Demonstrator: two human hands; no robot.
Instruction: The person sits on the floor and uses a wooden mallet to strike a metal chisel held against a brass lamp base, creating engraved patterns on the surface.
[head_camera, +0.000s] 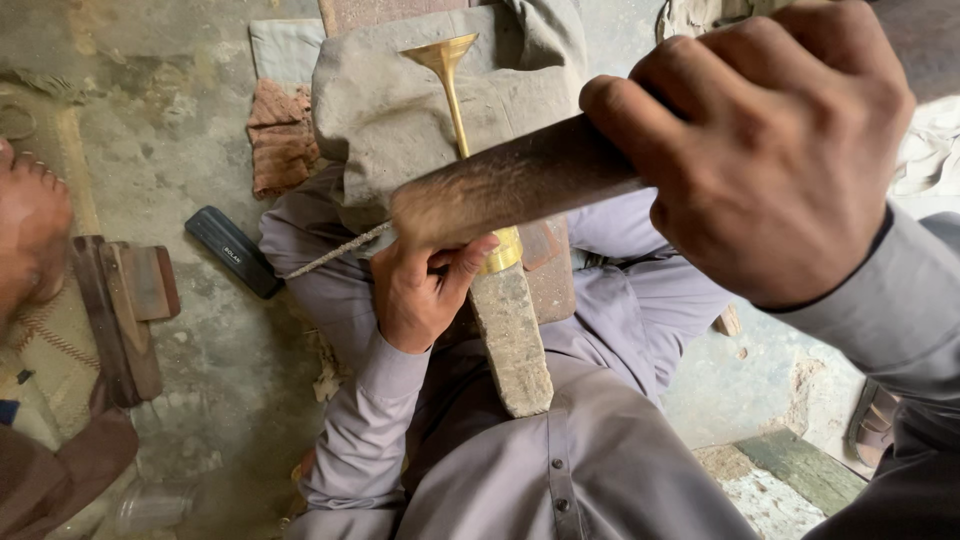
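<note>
My right hand (775, 150) grips the dark wooden handle (520, 180) of a tool, raised close to the camera at the upper right. Below it, my left hand (420, 295) pinches the end of a thin rough metal rod (335, 252) and presses against a brass trumpet-shaped piece (452, 80). That brass piece lies along a grey cloth-covered block (390, 110), and its lower end meets a rough stone bar (512, 340) resting on my lap. The handle hides part of the brass stem.
A black flat case (235, 250) lies on the stained concrete floor at left. Near it are a reddish rag (282, 135) and stacked wooden pieces (120, 310). Another person's bare foot (30, 225) shows at the far left edge.
</note>
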